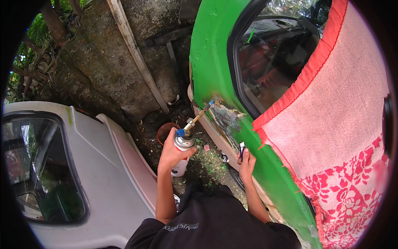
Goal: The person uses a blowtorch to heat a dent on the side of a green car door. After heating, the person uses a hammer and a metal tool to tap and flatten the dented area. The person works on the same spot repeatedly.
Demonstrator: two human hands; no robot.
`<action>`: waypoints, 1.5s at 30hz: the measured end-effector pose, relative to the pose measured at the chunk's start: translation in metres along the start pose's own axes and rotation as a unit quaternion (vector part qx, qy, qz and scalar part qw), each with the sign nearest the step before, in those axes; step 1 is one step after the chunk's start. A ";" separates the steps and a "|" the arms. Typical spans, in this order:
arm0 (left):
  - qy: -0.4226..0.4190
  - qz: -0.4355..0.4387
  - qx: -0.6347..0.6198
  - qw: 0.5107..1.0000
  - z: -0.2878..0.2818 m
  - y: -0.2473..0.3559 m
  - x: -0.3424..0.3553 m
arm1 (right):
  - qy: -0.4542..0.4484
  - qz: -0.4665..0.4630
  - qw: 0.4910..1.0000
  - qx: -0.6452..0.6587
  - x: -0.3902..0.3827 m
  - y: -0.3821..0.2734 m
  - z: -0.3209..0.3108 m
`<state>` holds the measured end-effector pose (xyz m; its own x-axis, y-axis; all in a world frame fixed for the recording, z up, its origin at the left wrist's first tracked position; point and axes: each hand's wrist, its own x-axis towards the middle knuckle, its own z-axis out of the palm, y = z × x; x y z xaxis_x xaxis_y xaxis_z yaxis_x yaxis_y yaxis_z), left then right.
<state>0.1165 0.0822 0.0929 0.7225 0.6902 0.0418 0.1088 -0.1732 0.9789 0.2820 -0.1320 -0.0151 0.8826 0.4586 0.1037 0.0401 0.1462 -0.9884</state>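
My left hand (171, 154) is wrapped round a gas torch (184, 142), a canister with a blue-knobbed burner on top. The torch's brass nozzle points up and right at the green car body (213, 54). A bluish flame shows at its tip, against a scorched patch (228, 116) where the paint is peeled and flaking below the rear window. My right hand (246, 164) is closed round a small lighter (242, 147) with a pale metal top, held upright beside the green panel and apart from the torch.
A pink and red patterned towel (327, 124) drapes over the car close to the peeled patch. On the left stands a grey car (107, 166). Between the cars lie paint flakes (211, 159) and a reddish-brown pot (166, 132). A wooden plank (137, 54) leans against the mossy wall.
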 end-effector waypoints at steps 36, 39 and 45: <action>-0.032 -0.029 0.004 0.999 0.010 0.011 -0.011 | 0.005 0.010 1.000 0.019 -0.007 0.007 -0.006; -0.030 -0.008 0.015 0.999 0.012 0.009 -0.011 | 0.004 0.010 1.000 0.012 -0.007 0.008 -0.010; -0.015 -0.013 0.012 1.000 0.011 0.013 -0.010 | 0.006 0.006 1.000 0.006 -0.008 0.003 -0.010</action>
<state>0.1182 0.0651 0.1027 0.7397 0.6728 0.0100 0.1443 -0.1732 0.9743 0.2797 -0.1435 -0.0201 0.8886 0.4499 0.0894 0.0234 0.1501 -0.9884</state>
